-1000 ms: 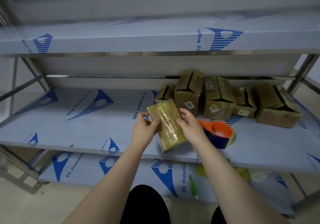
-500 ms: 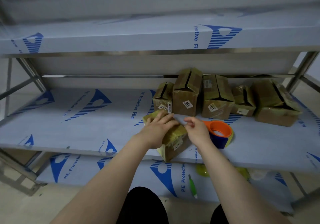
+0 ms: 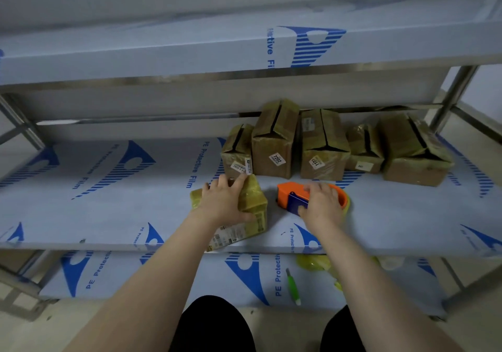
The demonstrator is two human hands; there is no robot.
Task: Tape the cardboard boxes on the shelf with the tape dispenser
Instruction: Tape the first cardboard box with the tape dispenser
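Observation:
A small cardboard box [image 3: 254, 202] wrapped in yellowish tape lies on the middle shelf [image 3: 108, 202] near its front edge. My left hand [image 3: 224, 202] rests flat on top of it, fingers spread and thumb along its near side. To the right lies the orange and blue tape dispenser [image 3: 289, 195]. My right hand [image 3: 323, 204] is curled over it, thumb on the blue side, with the fingers blurred. Several brown boxes stand in a row behind: one labelled 7202 [image 3: 274, 141], one labelled 1101 [image 3: 323, 145], and others with open top seams.
The upper shelf [image 3: 190, 52] overhangs close above the boxes. A steel post [image 3: 452, 93] stands at the back right. On the lower shelf lie a green tool [image 3: 293, 287] and crumpled yellow tape [image 3: 315, 262]. The shelf's left half holds nothing.
The taped box was laid down flat on the shelf under my left hand. My right hand let go of the box and moved right onto the tape dispenser.

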